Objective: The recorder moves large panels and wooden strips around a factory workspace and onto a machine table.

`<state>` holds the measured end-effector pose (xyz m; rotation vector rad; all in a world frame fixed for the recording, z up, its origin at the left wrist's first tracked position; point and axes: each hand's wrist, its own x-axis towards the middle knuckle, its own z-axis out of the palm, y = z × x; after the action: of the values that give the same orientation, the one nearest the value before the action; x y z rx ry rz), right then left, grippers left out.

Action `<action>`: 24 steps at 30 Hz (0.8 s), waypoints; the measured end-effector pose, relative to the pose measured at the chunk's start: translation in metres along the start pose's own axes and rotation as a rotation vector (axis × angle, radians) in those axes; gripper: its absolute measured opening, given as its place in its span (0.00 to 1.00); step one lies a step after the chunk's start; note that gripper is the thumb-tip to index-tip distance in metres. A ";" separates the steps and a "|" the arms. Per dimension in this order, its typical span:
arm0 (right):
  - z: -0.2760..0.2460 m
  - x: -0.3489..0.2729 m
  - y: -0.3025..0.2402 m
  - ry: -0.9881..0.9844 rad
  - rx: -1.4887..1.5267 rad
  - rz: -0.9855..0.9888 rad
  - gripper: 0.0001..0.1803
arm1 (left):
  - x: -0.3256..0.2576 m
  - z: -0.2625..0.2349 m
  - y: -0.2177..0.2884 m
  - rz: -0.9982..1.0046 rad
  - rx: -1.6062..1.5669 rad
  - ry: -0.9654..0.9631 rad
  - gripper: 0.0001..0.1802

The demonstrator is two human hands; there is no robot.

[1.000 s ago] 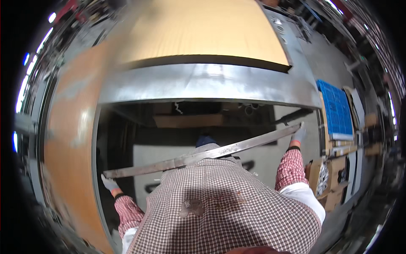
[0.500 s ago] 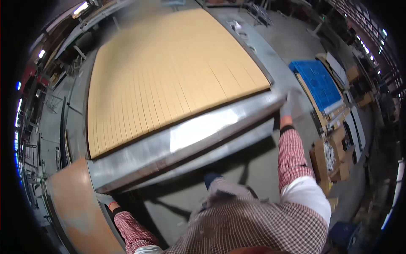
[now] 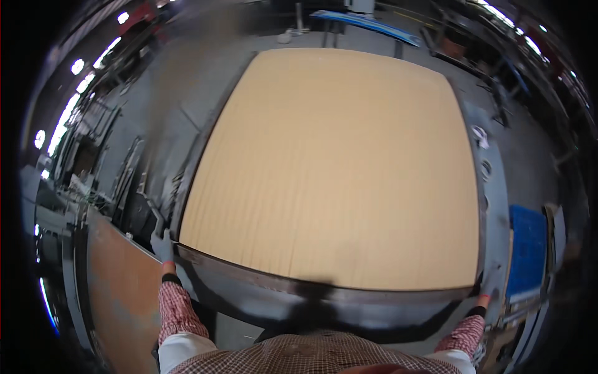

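Note:
A large tan panel (image 3: 342, 168), ribbed with fine parallel lines, lies inside a dark frame. Along its near edge runs a metal strip (image 3: 261, 278) with brownish worn patches. At the strip's left end is my left hand (image 3: 162, 248), in a pale grey glove. Its fingers are stretched forward and apart beside the panel's corner. My right hand (image 3: 489, 284), gloved too, is at the near right corner; its fingers are blurred, so its grip cannot be made out. A shadow falls across the strip's middle.
To my left stands a rust-brown sheet (image 3: 124, 280) near the left forearm. A blue slab (image 3: 527, 249) sits at the right by stacked boards. Beyond the panel is a blue-topped stand (image 3: 367, 26). Small white items (image 3: 480, 137) lie along the right side.
The view has turned and the panel now faces me squarely. The wide shiny band between the panel and my hands has narrowed. Both hands are now by the panel's near corners.

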<state>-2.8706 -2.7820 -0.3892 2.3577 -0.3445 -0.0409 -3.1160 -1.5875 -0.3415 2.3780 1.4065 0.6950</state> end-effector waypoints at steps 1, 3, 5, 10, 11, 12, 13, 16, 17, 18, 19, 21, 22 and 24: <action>-0.037 0.043 -0.021 -0.128 0.177 -0.067 0.22 | 0.019 -0.009 0.027 0.006 -0.002 0.007 0.29; -0.118 0.095 -0.115 -0.057 1.396 0.102 0.24 | 0.078 -0.011 0.010 0.110 -0.183 -0.204 0.31; -0.202 0.095 -0.160 0.079 1.283 0.053 0.28 | 0.109 0.022 0.040 0.082 -0.083 -0.322 0.30; -0.299 0.086 -0.139 0.110 0.960 0.001 0.27 | 0.113 0.058 0.103 0.204 -0.004 -0.411 0.19; -0.275 0.095 -0.142 0.191 0.873 -0.036 0.26 | 0.135 0.064 0.079 0.198 -0.089 -0.386 0.19; -0.283 0.098 -0.149 0.156 0.793 -0.028 0.27 | 0.156 0.074 0.079 0.274 -0.086 -0.330 0.19; -0.299 0.101 -0.155 0.122 0.705 -0.023 0.27 | 0.164 0.084 0.082 0.344 -0.093 -0.279 0.20; -0.301 0.141 -0.165 -0.148 1.071 0.071 0.28 | 0.204 0.117 0.134 0.162 -0.330 -0.443 0.23; -0.270 0.158 -0.159 -0.133 1.396 0.104 0.27 | 0.209 0.132 0.147 0.167 -0.345 -0.457 0.23; -0.276 0.161 -0.165 -0.174 1.417 0.097 0.26 | 0.211 0.137 0.156 0.128 -0.268 -0.537 0.25; -0.282 0.163 -0.172 -0.213 1.439 0.088 0.24 | 0.210 0.136 0.161 0.089 -0.190 -0.613 0.27; -0.274 0.165 -0.174 -0.241 1.491 0.081 0.21 | 0.206 0.127 0.145 0.091 0.003 -0.540 0.29; -0.274 0.161 -0.176 -0.218 1.509 0.078 0.20 | 0.202 0.123 0.139 0.081 -0.089 -0.533 0.29; -0.261 0.161 -0.164 -0.192 1.523 0.082 0.19 | 0.182 0.120 0.130 0.075 -0.185 -0.531 0.29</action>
<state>-2.6438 -2.5340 -0.3005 3.8466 -0.7346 0.0623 -2.8813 -1.4907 -0.3337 2.2462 0.9866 0.1705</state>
